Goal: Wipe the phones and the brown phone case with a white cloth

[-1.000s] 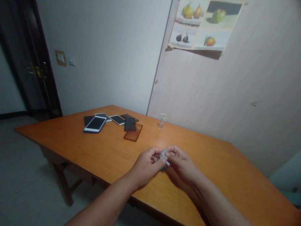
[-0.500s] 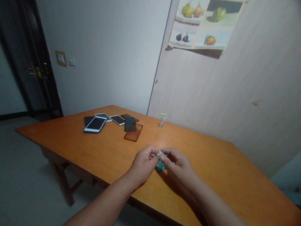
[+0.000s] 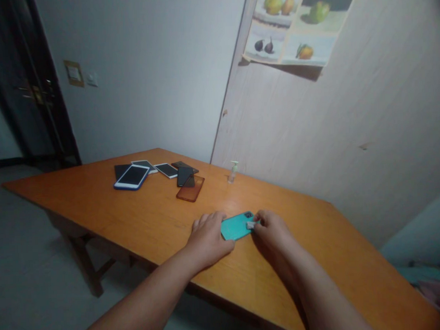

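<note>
A teal phone [image 3: 235,227] lies at the near side of the wooden table, its back up and its dark camera block at the far right corner. My left hand [image 3: 208,238] grips its left end between thumb and fingers. In the pinched fingers of my right hand [image 3: 274,229] is a small folded whitish wipe [image 3: 250,225], touching the phone's back near the camera. Part of the wipe is hidden by those fingers.
At the table's [image 3: 302,258] far left lie a blue-edged phone [image 3: 133,176], a white phone [image 3: 166,170], several dark phones or cases and a translucent brown phone case [image 3: 191,189]. A small clear pump bottle [image 3: 232,173] stands near the wall.
My hands were together, both at the wipe above the phone. They have moved apart: the left has taken hold of the phone, and the right has brought the wipe down onto its back.
</note>
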`<state>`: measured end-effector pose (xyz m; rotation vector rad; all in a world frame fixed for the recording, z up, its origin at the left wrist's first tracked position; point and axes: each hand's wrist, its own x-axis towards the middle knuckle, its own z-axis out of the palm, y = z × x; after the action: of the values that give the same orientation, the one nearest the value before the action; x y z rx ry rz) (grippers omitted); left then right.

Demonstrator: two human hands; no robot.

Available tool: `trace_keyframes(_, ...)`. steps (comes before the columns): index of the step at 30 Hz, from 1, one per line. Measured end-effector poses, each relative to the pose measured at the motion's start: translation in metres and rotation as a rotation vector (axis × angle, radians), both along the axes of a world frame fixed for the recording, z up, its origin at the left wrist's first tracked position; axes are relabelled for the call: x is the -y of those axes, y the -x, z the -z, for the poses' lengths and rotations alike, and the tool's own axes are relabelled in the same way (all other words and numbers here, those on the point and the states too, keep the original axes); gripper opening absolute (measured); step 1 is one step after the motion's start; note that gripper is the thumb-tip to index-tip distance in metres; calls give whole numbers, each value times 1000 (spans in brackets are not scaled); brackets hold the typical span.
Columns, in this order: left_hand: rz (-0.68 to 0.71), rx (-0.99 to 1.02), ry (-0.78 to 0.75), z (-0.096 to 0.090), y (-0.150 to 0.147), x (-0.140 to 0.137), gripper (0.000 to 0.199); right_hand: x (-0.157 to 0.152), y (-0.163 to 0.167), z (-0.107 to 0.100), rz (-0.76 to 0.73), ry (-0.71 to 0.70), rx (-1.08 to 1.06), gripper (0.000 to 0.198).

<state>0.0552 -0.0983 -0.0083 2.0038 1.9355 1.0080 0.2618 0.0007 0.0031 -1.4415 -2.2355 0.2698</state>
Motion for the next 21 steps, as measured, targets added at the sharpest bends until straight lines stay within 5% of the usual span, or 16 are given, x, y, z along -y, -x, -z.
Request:
trace_keyframes(8, 6, -8, 30, -3, 0, 1, 37, 30, 29, 2, -466, -13, -109, 13)
trace_keyframes(15, 3, -23, 29, -2, 1, 0, 41, 4, 6, 3, -87, -48, -20, 13)
trace_keyframes(21, -2, 1, 62, -8, 0, 3, 39, 28, 24, 1, -472, 97, -182, 13)
